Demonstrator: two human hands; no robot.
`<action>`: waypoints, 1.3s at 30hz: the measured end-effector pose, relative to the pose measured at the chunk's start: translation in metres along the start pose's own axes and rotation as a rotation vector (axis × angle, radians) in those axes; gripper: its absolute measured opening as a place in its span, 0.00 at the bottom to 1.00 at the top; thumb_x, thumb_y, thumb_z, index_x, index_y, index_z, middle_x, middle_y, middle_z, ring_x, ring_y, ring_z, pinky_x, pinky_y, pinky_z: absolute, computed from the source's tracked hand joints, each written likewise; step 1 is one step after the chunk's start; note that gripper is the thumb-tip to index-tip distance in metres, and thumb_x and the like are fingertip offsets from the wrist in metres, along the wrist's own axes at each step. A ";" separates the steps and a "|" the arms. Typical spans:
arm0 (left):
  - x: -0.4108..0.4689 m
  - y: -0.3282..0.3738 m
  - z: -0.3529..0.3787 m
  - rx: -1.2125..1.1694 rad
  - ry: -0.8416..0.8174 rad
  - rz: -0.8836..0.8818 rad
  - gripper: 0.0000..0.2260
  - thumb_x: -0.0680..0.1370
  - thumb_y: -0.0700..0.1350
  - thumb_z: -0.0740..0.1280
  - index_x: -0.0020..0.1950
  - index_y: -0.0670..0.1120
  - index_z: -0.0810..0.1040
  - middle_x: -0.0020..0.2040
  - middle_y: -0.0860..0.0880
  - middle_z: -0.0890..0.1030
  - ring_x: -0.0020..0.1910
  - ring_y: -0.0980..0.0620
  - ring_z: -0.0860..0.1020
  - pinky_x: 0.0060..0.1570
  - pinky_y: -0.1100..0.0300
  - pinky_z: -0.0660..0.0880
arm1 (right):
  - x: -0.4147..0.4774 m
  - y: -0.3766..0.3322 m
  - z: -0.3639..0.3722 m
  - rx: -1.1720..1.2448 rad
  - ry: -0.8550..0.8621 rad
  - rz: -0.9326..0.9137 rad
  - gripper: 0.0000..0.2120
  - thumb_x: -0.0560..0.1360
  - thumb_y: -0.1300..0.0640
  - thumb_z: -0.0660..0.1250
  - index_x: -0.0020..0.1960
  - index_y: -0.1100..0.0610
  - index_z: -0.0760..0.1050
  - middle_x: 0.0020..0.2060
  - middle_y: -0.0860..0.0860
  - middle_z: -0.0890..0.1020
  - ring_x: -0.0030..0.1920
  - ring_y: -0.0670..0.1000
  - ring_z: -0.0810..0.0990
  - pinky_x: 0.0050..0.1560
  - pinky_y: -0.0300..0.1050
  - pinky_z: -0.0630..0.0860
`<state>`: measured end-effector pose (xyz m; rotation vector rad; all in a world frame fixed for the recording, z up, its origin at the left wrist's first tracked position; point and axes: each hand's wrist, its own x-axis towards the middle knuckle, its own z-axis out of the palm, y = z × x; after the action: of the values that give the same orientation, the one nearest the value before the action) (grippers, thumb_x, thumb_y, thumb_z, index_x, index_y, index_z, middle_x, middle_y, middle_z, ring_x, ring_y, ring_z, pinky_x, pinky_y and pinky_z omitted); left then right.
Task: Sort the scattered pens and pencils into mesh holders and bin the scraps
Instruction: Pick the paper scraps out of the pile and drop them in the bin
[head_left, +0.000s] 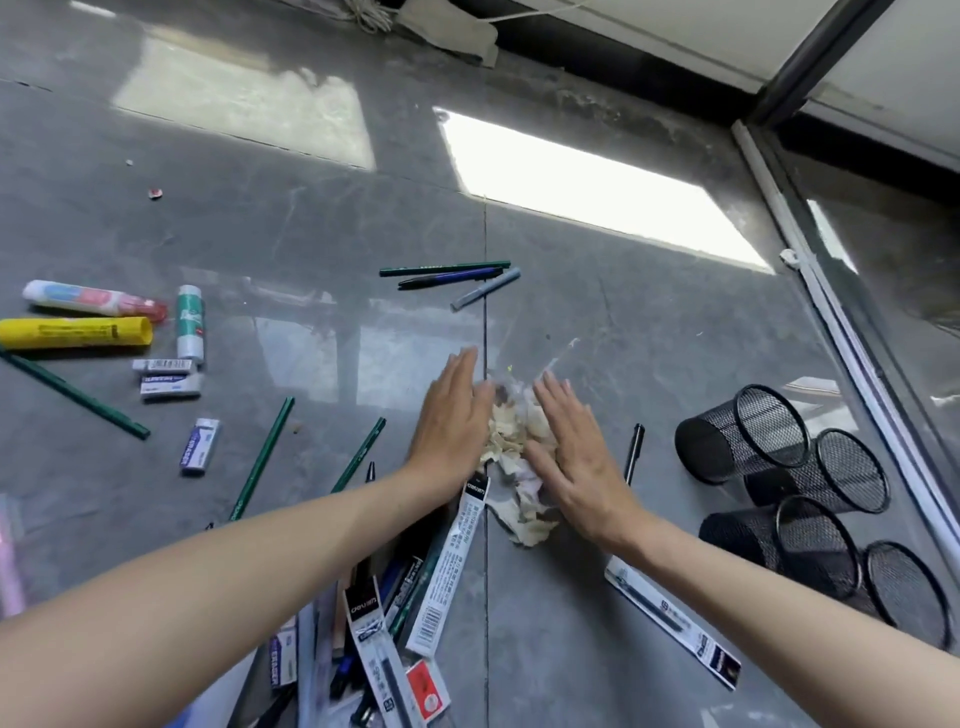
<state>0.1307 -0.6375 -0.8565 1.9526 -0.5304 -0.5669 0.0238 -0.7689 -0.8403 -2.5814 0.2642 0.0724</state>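
Head view shows both arms stretched forward, the left hand (453, 421) and the right hand (577, 460) flat with straight fingers, one at each side of the scraps (511, 441).

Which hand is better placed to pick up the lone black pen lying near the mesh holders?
Right. The right hand lies flat next to the black pen, with the mesh holders just beyond it; the left hand is on the other side of the scrap pile.
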 end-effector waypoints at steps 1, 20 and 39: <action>0.005 -0.003 -0.004 0.037 0.012 0.005 0.23 0.83 0.51 0.48 0.78 0.50 0.49 0.78 0.54 0.49 0.76 0.59 0.45 0.73 0.61 0.42 | -0.009 0.001 -0.001 -0.010 -0.004 -0.046 0.37 0.75 0.32 0.49 0.77 0.47 0.42 0.77 0.43 0.41 0.76 0.43 0.39 0.75 0.48 0.38; 0.022 0.020 0.037 -0.150 -0.206 0.077 0.15 0.83 0.48 0.52 0.59 0.45 0.77 0.59 0.48 0.78 0.59 0.52 0.73 0.55 0.66 0.63 | 0.021 -0.021 0.057 0.280 0.494 0.560 0.24 0.82 0.50 0.51 0.76 0.56 0.55 0.75 0.52 0.60 0.75 0.49 0.54 0.75 0.43 0.50; 0.020 0.081 0.018 -0.992 0.066 -0.515 0.08 0.74 0.38 0.67 0.35 0.43 0.74 0.31 0.47 0.76 0.30 0.51 0.73 0.30 0.64 0.70 | 0.057 -0.085 -0.010 1.001 0.903 0.833 0.16 0.79 0.50 0.60 0.36 0.57 0.76 0.38 0.55 0.81 0.41 0.55 0.80 0.44 0.45 0.75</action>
<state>0.1262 -0.6954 -0.7939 1.1147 0.2997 -0.8688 0.0972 -0.7124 -0.7945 -1.2334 1.2874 -0.7348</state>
